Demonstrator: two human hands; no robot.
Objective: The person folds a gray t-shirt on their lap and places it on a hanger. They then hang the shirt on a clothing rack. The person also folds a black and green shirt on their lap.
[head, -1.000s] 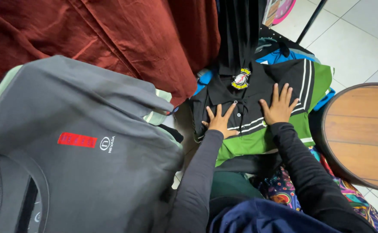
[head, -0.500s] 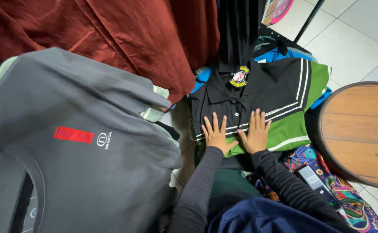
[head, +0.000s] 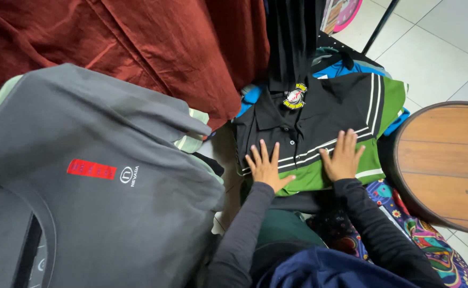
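Black and green, the folded polo shirt (head: 319, 125) lies atop a heap of clothes beside the round wooden stool (head: 442, 160). My left hand (head: 266, 166) and right hand (head: 343, 157) press flat on its lower edge, fingers spread, gripping nothing. A grey shirt (head: 95, 181) lies to my left.

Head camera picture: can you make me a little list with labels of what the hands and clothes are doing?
left hand: flat on the folded shirt, fingers spread
right hand: flat on the same shirt, fingers spread
folded shirt: black and green polo with white stripes and a round badge, lying on a heap of clothes
grey shirt: large, at the left
red cloth: draped behind
round wooden table: at the right
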